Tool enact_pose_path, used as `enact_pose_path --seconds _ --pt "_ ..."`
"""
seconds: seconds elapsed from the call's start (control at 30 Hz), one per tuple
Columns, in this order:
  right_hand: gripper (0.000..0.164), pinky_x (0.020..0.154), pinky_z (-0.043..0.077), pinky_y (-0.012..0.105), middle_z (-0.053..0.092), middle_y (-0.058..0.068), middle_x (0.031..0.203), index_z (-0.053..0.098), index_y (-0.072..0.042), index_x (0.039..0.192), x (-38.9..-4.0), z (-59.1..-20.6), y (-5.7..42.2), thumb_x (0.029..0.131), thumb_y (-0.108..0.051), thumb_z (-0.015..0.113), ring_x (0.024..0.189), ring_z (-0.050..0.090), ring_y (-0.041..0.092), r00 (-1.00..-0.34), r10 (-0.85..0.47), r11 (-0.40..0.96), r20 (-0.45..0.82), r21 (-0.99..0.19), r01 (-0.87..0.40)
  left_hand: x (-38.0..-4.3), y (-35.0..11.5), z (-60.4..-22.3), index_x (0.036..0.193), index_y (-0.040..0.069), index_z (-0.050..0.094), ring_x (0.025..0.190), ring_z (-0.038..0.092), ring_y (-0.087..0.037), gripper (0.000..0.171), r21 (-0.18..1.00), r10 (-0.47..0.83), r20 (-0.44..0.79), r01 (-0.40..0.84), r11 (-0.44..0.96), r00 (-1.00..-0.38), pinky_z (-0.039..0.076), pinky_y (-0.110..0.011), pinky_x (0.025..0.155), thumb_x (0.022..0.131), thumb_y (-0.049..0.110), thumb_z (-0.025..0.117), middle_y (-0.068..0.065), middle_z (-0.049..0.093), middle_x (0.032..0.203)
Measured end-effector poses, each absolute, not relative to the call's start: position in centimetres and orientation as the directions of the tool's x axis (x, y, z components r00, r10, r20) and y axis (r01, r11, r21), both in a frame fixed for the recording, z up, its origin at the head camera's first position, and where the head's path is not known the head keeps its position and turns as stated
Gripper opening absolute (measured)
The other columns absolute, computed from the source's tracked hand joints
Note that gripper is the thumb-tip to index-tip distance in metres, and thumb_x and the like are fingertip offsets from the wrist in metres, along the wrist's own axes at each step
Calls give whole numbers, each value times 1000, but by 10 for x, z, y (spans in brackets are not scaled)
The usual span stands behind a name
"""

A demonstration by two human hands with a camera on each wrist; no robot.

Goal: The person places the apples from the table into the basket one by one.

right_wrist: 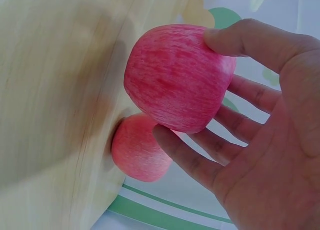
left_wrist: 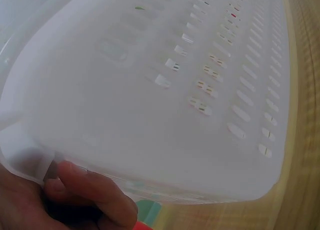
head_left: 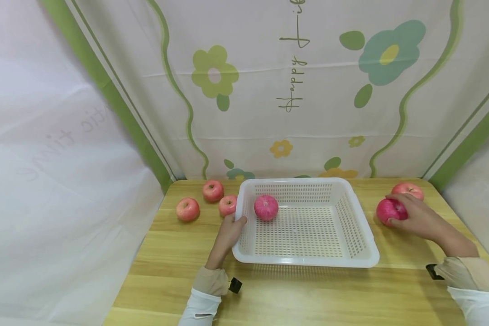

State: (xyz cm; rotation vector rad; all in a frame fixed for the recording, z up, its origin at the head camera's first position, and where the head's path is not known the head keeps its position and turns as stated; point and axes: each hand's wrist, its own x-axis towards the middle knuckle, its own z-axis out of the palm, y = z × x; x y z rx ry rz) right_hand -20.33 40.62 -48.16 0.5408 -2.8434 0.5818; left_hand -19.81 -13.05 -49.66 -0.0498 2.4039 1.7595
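Note:
A white plastic basket [head_left: 305,261] with slotted walls stands on the wooden table, and one dark pink apple [head_left: 266,208] lies inside near its left end. My left hand [head_left: 230,232] grips the basket's left rim; the left wrist view shows its fingers [left_wrist: 100,192] curled under the edge. To the right of the basket, my right hand [head_left: 421,217] holds another dark pink apple [right_wrist: 177,77] between thumb and fingers. In the right wrist view that apple is raised off the tabletop. Close behind it a lighter red apple [right_wrist: 140,149] rests on the table.
Left of the basket lie three light red apples: one at the front [head_left: 188,209], one at the back [head_left: 213,191] and one beside the basket wall [head_left: 228,205]. A flower-printed cloth [head_left: 252,113] hangs behind the wooden table [head_left: 179,271], with white cloth on both sides.

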Motion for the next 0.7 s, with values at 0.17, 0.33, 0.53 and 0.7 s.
enact_pose_path --seconds 0.17,0.33,0.53,0.7 --pt "70 82 53 72 56 37 129 56 9 133 -202 -480 405 76 -13 90 108 60 52 -920 -307 859 242 -346 -377 -197 -130 -495 130 -11 63 93 76 -36 44 950 65 -133 -108 294 -989 65 -42 72 103 21 51 -32 72 115" --pt "70 81 53 72 55 37 130 56 8 133 -200 -476 403 76 -13 90 108 59 53 -919 -308 860 244 -341 -379 -197 -129 -495 130 -11 63 93 76 -36 44 947 57 -136 -113 300 -989 65 -41 73 103 21 52 -31 72 115" --pt "70 82 52 74 54 35 132 55 7 135 -199 -471 402 78 -15 89 110 58 53 -926 -300 868 229 -336 -365 -196 -129 -494 132 -10 62 95 76 -38 45 948 63 -144 -119 294 -988 66 -43 73 103 22 52 -32 72 116" --pt "72 82 51 77 55 36 132 55 7 135 -199 -469 401 76 -15 89 112 56 54 -925 -303 867 230 -336 -367 -197 -130 -496 133 -10 62 96 76 -39 45 951 72 -146 -119 286 -987 66 -44 74 104 23 51 -32 72 116"
